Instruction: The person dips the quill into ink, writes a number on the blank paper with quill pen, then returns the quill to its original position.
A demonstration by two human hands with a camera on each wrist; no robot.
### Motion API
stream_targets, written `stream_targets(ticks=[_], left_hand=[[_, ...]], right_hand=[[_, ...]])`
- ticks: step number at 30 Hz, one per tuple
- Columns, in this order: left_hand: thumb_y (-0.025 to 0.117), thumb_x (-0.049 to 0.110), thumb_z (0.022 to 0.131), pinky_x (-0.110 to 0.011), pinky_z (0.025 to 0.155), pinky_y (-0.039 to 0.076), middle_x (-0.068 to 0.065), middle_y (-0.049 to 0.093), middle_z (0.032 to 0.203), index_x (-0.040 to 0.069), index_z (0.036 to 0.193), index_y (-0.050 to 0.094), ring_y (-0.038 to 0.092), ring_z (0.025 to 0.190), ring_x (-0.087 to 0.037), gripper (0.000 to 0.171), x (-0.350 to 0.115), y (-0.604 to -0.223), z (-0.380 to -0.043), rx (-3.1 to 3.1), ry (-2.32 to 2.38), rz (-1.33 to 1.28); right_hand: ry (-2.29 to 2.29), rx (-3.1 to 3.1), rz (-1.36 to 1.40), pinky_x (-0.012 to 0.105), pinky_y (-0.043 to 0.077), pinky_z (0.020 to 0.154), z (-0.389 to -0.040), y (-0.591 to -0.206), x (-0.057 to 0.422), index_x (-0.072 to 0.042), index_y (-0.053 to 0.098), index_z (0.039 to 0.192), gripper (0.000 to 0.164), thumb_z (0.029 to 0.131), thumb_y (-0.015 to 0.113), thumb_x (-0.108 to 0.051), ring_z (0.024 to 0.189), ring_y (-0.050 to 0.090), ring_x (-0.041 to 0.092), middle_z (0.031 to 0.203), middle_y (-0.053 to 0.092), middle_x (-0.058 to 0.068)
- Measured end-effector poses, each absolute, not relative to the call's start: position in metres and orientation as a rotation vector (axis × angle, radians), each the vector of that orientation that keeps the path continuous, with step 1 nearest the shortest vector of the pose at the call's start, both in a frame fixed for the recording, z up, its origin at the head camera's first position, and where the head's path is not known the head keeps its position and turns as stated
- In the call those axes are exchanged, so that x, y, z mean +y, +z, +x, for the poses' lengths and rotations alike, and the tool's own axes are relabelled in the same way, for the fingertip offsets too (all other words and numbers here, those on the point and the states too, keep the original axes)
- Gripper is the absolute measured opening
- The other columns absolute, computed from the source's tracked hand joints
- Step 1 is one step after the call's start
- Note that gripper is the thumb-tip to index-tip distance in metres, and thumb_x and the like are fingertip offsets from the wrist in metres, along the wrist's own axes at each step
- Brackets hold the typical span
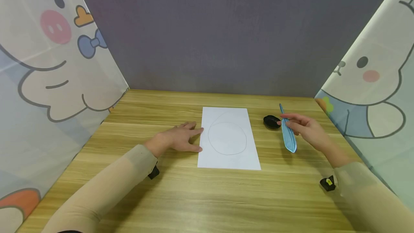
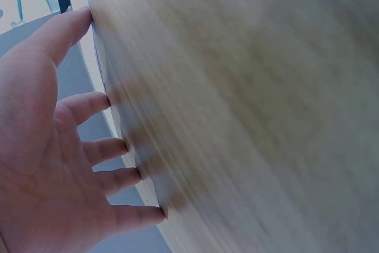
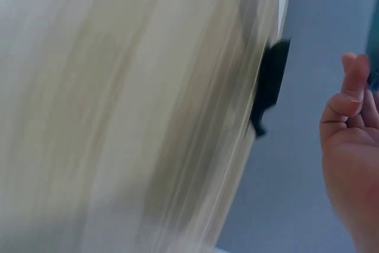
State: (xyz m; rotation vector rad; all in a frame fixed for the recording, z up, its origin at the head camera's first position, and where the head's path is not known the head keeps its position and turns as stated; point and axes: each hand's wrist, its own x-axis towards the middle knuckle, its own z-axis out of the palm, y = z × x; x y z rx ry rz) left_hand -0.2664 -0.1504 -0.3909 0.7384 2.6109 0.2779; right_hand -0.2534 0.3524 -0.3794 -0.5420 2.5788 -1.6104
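Note:
A white sheet of paper lies on the table, bearing a thin, roughly round pencil-like line. My left hand rests on the wood at its left, fingers spread, with thumb and forefinger reaching the sheet's left edge. In the left wrist view the fingertips of that hand press down on the tabletop. On the other side, my right hand pinches a light blue feather quill above the table, thin shaft away from me and vane toward me. At the right wrist view's edge, the hand shows only partly.
A small black rounded dish sits right of the paper, just left of the quill. The wooden table ends at a grey panel behind. Printed cartoon curtains flank both sides.

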Motion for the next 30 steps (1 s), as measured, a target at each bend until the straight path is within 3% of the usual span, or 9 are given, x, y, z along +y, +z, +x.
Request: stream_targets(ticks=[3, 7, 12, 15, 18, 25, 30], left_hand=[[0.062, 0.071, 0.103, -0.073, 0.135, 0.013, -0.015, 0.009, 0.186, 0.029, 0.177, 0.025, 0.007, 0.171, -0.048, 0.093, -0.15, -0.39, -0.267, 2.61, 0.282, 0.738], [0.062, 0.071, 0.103, -0.073, 0.135, 0.013, -0.015, 0.009, 0.186, 0.029, 0.177, 0.025, 0.007, 0.171, -0.047, 0.093, -0.15, -0.39, -0.266, 2.611, 0.278, 0.736], [0.063, 0.069, 0.103, -0.075, 0.134, 0.012, -0.016, 0.009, 0.186, 0.028, 0.177, 0.026, 0.007, 0.171, -0.048, 0.092, -0.148, -0.388, -0.264, 2.604, 0.299, 0.732], [0.063, 0.068, 0.103, -0.074, 0.134, 0.012, -0.016, 0.009, 0.186, 0.028, 0.177, 0.026, 0.007, 0.171, -0.048, 0.092, -0.147, -0.387, -0.263, 2.6, 0.3, 0.73], [0.063, 0.069, 0.103, -0.074, 0.134, 0.012, -0.015, 0.008, 0.186, 0.029, 0.177, 0.025, 0.007, 0.171, -0.047, 0.092, -0.148, -0.387, -0.263, 2.602, 0.287, 0.73], [0.062, 0.071, 0.103, -0.074, 0.134, 0.013, -0.015, 0.01, 0.186, 0.029, 0.177, 0.026, 0.008, 0.171, -0.047, 0.093, -0.148, -0.388, -0.264, 2.616, 0.271, 0.735], [0.063, 0.07, 0.103, -0.073, 0.135, 0.012, -0.015, 0.008, 0.186, 0.029, 0.177, 0.025, 0.007, 0.171, -0.047, 0.093, -0.147, -0.386, -0.263, 2.606, 0.273, 0.722]], right_hand=[[-1.498, 2.646, -0.519, 0.035, 0.041, 0.065, -0.251, -0.38, 0.368, -0.011, 0.061, 0.152, 0.038, 0.115, 0.06, -0.021, 0.085, 0.061, 0.01, 0.125, 0.079, -0.022], [-1.379, 2.68, -0.518, 0.033, 0.046, 0.063, -0.253, -0.385, 0.384, -0.004, 0.059, 0.151, 0.039, 0.115, 0.06, -0.017, 0.086, 0.065, 0.004, 0.122, 0.077, -0.026], [-1.28, 2.657, -0.53, 0.029, 0.055, 0.072, -0.256, -0.392, 0.394, 0.006, 0.054, 0.153, 0.043, 0.115, 0.059, -0.013, 0.102, 0.071, -0.003, 0.129, 0.08, 0.002], [-1.175, 2.706, -0.512, 0.027, 0.057, 0.076, -0.256, -0.395, 0.395, 0.005, 0.055, 0.153, 0.044, 0.115, 0.06, -0.015, 0.103, 0.066, -0.008, 0.132, 0.076, 0.02], [-1.075, 2.768, -0.52, 0.027, 0.058, 0.077, -0.257, -0.396, 0.393, 0.003, 0.058, 0.151, 0.042, 0.113, 0.063, -0.015, 0.105, 0.062, -0.012, 0.135, 0.072, 0.028], [-0.879, 2.871, -0.575, 0.025, 0.055, 0.075, -0.262, -0.396, 0.387, 0.002, 0.066, 0.143, 0.036, 0.11, 0.069, -0.013, 0.095, 0.065, 0.001, 0.117, 0.076, 0.017], [-0.822, 2.866, -0.583, 0.025, 0.057, 0.076, -0.264, -0.396, 0.383, 0.0, 0.068, 0.142, 0.036, 0.109, 0.07, -0.014, 0.097, 0.068, 0.01, 0.118, 0.076, 0.015]])
